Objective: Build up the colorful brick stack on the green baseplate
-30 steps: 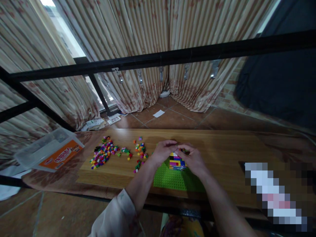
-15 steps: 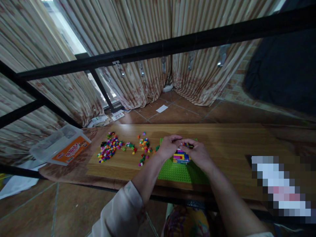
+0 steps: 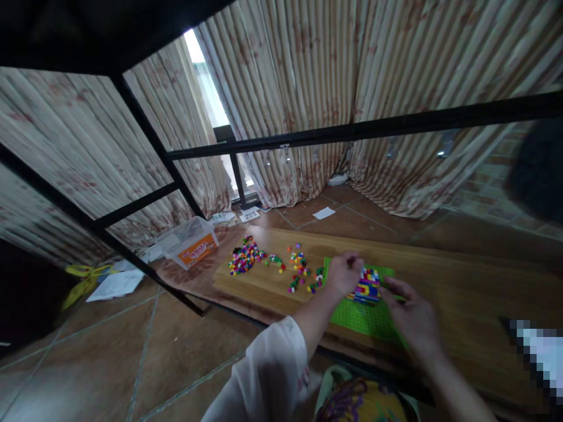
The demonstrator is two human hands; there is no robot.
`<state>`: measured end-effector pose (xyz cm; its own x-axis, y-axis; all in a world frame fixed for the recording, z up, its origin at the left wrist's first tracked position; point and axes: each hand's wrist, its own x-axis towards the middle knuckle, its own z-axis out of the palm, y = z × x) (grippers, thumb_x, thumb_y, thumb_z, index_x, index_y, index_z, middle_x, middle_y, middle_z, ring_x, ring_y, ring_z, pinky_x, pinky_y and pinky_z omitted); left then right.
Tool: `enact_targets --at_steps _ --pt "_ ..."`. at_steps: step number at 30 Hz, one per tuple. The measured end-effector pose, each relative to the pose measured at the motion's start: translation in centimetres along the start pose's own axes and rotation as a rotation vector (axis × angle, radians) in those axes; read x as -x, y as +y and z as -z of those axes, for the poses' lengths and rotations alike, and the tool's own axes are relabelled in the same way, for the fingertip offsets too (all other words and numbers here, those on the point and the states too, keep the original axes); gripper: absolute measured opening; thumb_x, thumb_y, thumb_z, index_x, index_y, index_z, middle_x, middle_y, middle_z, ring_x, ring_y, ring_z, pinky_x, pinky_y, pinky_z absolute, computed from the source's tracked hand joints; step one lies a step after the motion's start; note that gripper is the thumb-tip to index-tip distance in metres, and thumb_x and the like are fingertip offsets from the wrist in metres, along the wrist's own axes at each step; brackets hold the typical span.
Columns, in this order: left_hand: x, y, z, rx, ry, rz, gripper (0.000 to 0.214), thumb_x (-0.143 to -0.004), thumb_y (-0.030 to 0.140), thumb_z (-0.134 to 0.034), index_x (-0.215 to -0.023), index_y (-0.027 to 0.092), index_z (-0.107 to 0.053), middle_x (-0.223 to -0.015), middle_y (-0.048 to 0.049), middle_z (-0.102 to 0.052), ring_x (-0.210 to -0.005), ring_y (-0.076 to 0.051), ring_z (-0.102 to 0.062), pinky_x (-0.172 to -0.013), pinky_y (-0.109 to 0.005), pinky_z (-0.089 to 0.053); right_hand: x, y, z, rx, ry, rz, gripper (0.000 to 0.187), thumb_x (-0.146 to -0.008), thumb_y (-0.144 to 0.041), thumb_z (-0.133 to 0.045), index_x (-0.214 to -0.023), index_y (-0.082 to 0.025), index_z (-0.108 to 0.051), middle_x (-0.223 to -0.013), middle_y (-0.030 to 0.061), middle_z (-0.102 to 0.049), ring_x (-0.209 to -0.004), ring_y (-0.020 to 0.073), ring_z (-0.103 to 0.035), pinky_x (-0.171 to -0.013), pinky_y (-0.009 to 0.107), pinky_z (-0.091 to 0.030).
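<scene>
A multicoloured block of stacked toy bricks (image 3: 368, 288) stands on a green studded baseplate (image 3: 363, 317). Just left of the stack is my left hand (image 3: 344, 273), its fingers curled together at the stack's far left side. What they hold, if anything, is hidden. My right hand (image 3: 412, 313) is at the stack's right side, above the plate, with thumb and fingers apart and nothing visible between them. Its fingertips are close to the stack; whether they touch it I cannot tell. Loose small bricks (image 3: 298, 259) lie left of the baseplate.
A larger heap of mixed bricks (image 3: 246, 258) lies at the left end of the wooden board (image 3: 264, 299). Beyond it sits a clear plastic box (image 3: 193, 245) with an orange label. A black metal rail (image 3: 316, 138) crosses in front of the curtains.
The view has swung left, so the board appears farther right. My hands have moved apart; the right one has drawn back from the top of the stack to its right side, uncovering the bricks.
</scene>
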<state>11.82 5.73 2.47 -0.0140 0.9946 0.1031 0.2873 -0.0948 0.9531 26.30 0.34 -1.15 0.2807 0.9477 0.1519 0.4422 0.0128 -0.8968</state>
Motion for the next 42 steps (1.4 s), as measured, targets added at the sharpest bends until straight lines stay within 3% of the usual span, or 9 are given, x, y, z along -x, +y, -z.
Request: enact_targets --at_steps 5,9,13,17,22,28,32,37,42 --pt "3.1 -0.6 2.8 -0.013 0.13 -0.116 0.029 -0.091 0.027 -0.048 -0.112 0.016 -0.064 -0.109 -0.0116 -0.07 -0.102 -0.02 -0.064 -0.094 -0.035 -0.049 1.3 0.2 1.1 -0.063 0.161 -0.014 0.05 -0.075 -0.052 -0.061 -0.106 -0.014 -0.07 -0.101 0.0157 -0.073 -0.085 0.0282 -0.067 -0.08 0.044 -0.05" --pt "6.4 -4.4 8.1 -0.107 0.318 -0.107 0.025 -0.084 0.015 -0.054 -0.106 0.016 -0.065 -0.107 -0.0108 -0.07 -0.103 -0.021 -0.064 -0.094 -0.039 -0.049 1.6 -0.4 1.7 -0.102 0.269 -0.038 0.045 -0.074 -0.05 -0.062 -0.101 -0.015 -0.072 -0.1 0.0143 -0.073 -0.092 0.0308 -0.067 -0.088 0.048 -0.049" --pt "9.2 -8.1 14.1 -0.226 0.487 -0.018 0.023 -0.083 0.012 -0.053 -0.102 0.014 -0.066 -0.098 -0.0113 -0.071 -0.092 -0.02 -0.066 -0.087 -0.037 -0.052 1.8 -1.8 1.4 -0.101 0.28 -0.086 0.043 -0.073 -0.049 -0.063 -0.098 -0.015 -0.073 -0.099 0.0135 -0.073 -0.095 0.0319 -0.067 -0.092 0.049 -0.048" --pt "9.3 -9.0 17.4 -0.52 0.468 -0.034 0.023 -0.084 0.013 -0.052 -0.102 0.015 -0.065 -0.095 -0.0086 -0.068 -0.09 -0.02 -0.065 -0.084 -0.037 -0.052 1.9 -3.0 0.5 -0.164 0.259 -0.109 0.041 -0.071 -0.045 -0.064 -0.099 -0.017 -0.073 -0.101 0.0133 -0.072 -0.095 0.0325 -0.067 -0.092 0.048 -0.048" --pt "5.4 -8.3 17.9 -0.708 0.317 -0.166 0.025 -0.083 0.013 -0.053 -0.104 0.018 -0.067 -0.101 -0.0093 -0.064 -0.098 -0.022 -0.059 -0.091 -0.039 -0.049 2.0 -4.2 0.1 -0.129 0.223 -0.14 0.038 -0.07 -0.044 -0.063 -0.097 -0.019 -0.072 -0.101 0.0119 -0.072 -0.093 0.0313 -0.067 -0.091 0.047 -0.048" --pt "2.9 -9.0 18.7 -0.804 0.218 -0.168 0.033 -0.079 0.004 -0.05 -0.103 0.018 -0.068 -0.097 -0.0092 -0.065 -0.098 -0.022 -0.058 -0.095 -0.039 -0.047 1.6 -4.9 0.6 -0.099 0.229 -0.167 0.041 -0.067 -0.044 -0.062 -0.096 -0.016 -0.073 -0.094 0.0118 -0.073 -0.076 0.0259 -0.066 -0.078 0.044 -0.051" --pt "2.6 -9.9 19.3 -0.833 0.261 -0.13 0.04 -0.079 0.003 -0.047 -0.111 0.018 -0.065 -0.102 -0.0096 -0.064 -0.101 -0.023 -0.058 -0.094 -0.038 -0.047 1.5 -5.3 0.6 -0.107 0.227 -0.126 0.037 -0.069 -0.042 -0.064 -0.094 -0.016 -0.073 -0.094 0.0122 -0.073 -0.079 0.0263 -0.065 -0.08 0.043 -0.051" --pt "1.3 -10.3 19.8 -0.842 0.473 -0.141 0.031 -0.089 0.012 -0.043 -0.111 0.016 -0.065 -0.101 -0.0109 -0.063 -0.098 -0.023 -0.06 -0.089 -0.036 -0.05 1.5 -5.4 0.2 -0.123 0.214 -0.082 0.03 -0.071 -0.039 -0.064 -0.09 -0.018 -0.072 -0.094 0.0089 -0.073 -0.09 0.0283 -0.067 -0.09 0.046 -0.049" --pt "0.2 -10.9 19.0 -0.856 0.413 -0.211 0.025 -0.089 0.018 -0.05 -0.111 0.016 -0.063 -0.114 -0.0122 -0.061 -0.108 -0.024 -0.058 -0.097 -0.04 -0.047 1.3 -5.4 0.1 -0.109 0.2 -0.052 0.029 -0.073 -0.04 -0.065 -0.088 -0.017 -0.072 -0.091 0.0093 -0.073 -0.088 0.0279 -0.068 -0.087 0.047 -0.051"
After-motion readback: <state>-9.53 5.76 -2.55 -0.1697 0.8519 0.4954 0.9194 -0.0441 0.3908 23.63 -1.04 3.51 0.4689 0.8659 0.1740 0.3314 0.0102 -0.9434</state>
